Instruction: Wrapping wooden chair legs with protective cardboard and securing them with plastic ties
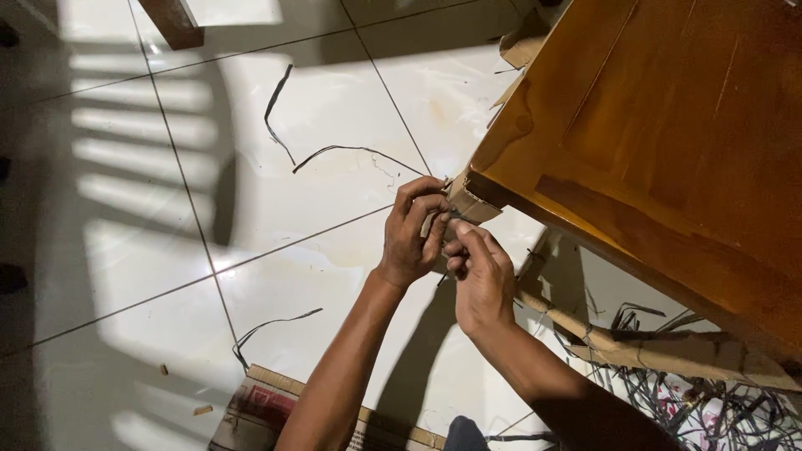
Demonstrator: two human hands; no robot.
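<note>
Left hand (411, 234), centre frame: fingers curled tight, pinching the cardboard wrap (464, 203) on the corner of the wooden furniture panel (652, 142). Right hand (480, 280) just below, touching the left; fingertips pinched narrow, but what they grip is hidden. Both forearms rise from the bottom edge. Panel fills the upper right, its long edge running diagonally toward the lower right, wrapped corner pointing at the hands. Black strap strips (276, 108) lie on the white tiled floor (125, 209).

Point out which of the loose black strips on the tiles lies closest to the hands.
The long curved strip running toward the left hand at the cardboard-wrapped corner. The bent strip lies farther up; the forked strip lies lower left.
</note>
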